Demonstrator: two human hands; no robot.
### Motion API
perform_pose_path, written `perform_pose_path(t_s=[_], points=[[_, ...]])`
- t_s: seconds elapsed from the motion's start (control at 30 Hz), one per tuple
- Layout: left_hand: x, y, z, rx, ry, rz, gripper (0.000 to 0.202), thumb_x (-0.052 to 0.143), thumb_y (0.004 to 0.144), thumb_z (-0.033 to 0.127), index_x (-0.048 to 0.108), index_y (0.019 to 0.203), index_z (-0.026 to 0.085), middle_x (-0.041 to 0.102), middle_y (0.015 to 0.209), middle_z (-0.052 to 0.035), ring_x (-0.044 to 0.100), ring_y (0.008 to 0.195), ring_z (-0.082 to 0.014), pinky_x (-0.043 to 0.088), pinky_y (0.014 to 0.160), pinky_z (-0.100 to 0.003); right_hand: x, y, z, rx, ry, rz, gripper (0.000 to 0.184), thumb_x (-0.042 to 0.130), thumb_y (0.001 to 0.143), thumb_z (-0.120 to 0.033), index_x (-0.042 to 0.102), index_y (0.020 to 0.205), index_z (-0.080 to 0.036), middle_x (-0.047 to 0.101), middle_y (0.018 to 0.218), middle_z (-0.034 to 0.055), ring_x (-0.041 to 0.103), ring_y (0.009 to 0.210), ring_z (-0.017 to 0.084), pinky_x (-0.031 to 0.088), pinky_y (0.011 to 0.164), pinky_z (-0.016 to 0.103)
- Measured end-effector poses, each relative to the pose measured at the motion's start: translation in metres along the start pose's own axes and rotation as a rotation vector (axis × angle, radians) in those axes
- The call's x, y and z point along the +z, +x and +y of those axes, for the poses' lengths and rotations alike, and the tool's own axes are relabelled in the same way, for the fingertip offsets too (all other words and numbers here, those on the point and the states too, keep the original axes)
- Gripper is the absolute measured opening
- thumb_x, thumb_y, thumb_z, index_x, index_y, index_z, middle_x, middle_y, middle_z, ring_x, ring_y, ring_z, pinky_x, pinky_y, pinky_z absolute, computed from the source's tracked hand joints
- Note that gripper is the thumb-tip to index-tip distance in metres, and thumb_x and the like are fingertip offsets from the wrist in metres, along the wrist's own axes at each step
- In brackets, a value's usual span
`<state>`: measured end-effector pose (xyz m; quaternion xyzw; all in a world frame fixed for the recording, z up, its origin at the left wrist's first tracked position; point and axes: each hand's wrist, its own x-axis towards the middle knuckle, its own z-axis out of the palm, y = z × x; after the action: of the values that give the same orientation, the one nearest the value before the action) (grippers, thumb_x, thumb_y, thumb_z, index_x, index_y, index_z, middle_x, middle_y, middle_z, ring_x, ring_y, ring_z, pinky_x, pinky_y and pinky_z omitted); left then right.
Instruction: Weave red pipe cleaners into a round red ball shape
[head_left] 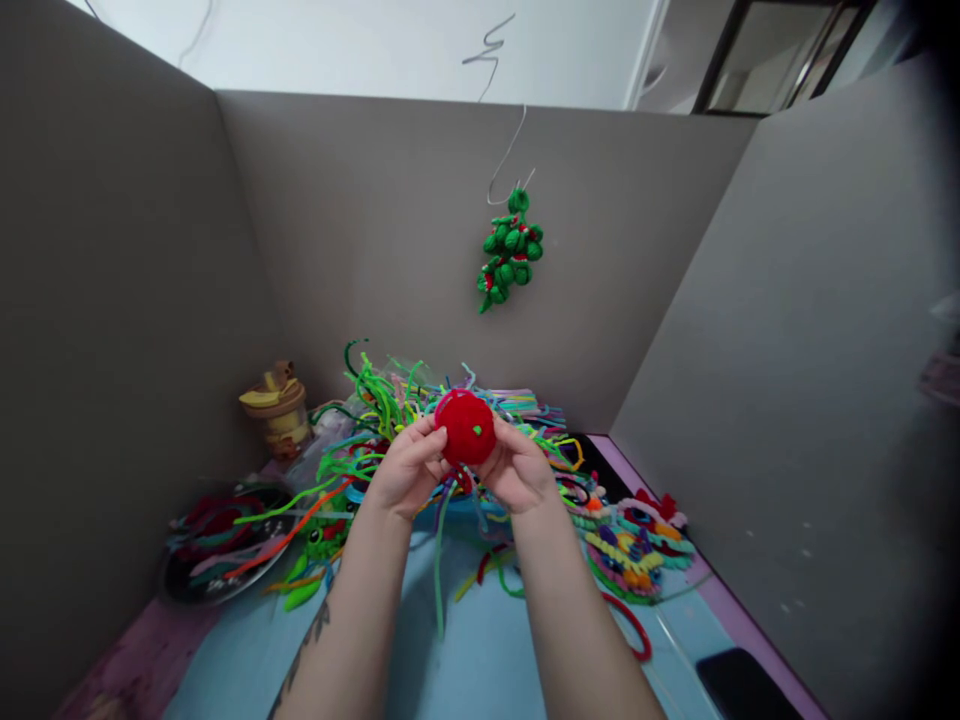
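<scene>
Both my hands hold a red fuzzy ball made of wound pipe cleaner, raised above the table. A small green dot shows on its front. My left hand pinches its left side with thumb and fingers. My right hand grips its right side, fingers curled behind it. A green pipe cleaner and other coloured strands dangle below my hands.
A heap of coloured pipe cleaners lies behind my hands. A dark plate with more strands sits left, a yellow-lidded jar behind it. Finished colourful pieces lie right. A green bunch hangs on a wire. A black phone lies at the front right. Grey partition walls enclose the desk.
</scene>
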<state>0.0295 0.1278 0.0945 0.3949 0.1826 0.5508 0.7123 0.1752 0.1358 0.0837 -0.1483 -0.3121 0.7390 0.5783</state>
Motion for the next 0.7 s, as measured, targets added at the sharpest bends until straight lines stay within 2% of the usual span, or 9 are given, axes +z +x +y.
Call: perform_pose_path(t_s=[0.17,0.27,0.4,0.57,0.7], points=[[0.004,-0.003,0.003,0.031,0.014,0.005,0.034,0.071,0.07,0.016,0.061,0.103,0.015,0.069,0.1,-0.0074,0.065,0.085,-0.0162,0.05,0.077,-0.027,-0.008,0.003,-0.001,-0.023,0.015,0.044,0.021,0.066,0.07,-0.018,0.061,0.09,-0.021,0.074,0.089,-0.0016,0.068,0.076,0.014,0.055,0.069,0.027],[0.006,-0.004,0.003,0.052,-0.003,0.014,0.043,0.073,0.068,0.013,0.057,0.108,0.016,0.069,0.101,-0.0067,0.066,0.084,-0.0159,0.05,0.077,-0.027,-0.007,0.003,0.0,0.026,0.058,0.035,0.021,0.066,0.07,-0.015,0.061,0.089,-0.02,0.074,0.084,-0.0017,0.069,0.073,0.013,0.056,0.067,0.025],[0.007,-0.003,0.002,0.066,-0.033,-0.048,0.049,0.076,0.065,0.017,0.057,0.111,0.015,0.068,0.104,-0.0077,0.065,0.086,-0.0163,0.05,0.078,-0.025,-0.005,0.004,0.007,0.096,0.106,0.004,0.018,0.062,0.073,-0.014,0.061,0.09,-0.018,0.075,0.082,-0.0004,0.07,0.071,0.014,0.057,0.068,0.026],[0.006,-0.003,0.004,0.056,-0.039,0.048,0.047,0.077,0.065,0.021,0.057,0.107,0.016,0.069,0.097,-0.0051,0.066,0.075,-0.0132,0.052,0.065,-0.021,-0.01,0.008,0.009,0.136,0.154,0.053,0.017,0.052,0.08,-0.013,0.062,0.094,-0.016,0.075,0.08,0.0022,0.071,0.07,0.016,0.058,0.063,0.029],[0.005,-0.005,0.005,0.022,0.044,0.107,0.044,0.077,0.066,0.018,0.055,0.104,0.016,0.07,0.087,-0.0031,0.064,0.063,-0.0099,0.051,0.057,-0.018,-0.015,0.011,0.006,0.108,0.171,0.104,0.013,0.054,0.079,-0.011,0.062,0.088,-0.017,0.075,0.078,0.0012,0.071,0.068,0.016,0.057,0.063,0.029]])
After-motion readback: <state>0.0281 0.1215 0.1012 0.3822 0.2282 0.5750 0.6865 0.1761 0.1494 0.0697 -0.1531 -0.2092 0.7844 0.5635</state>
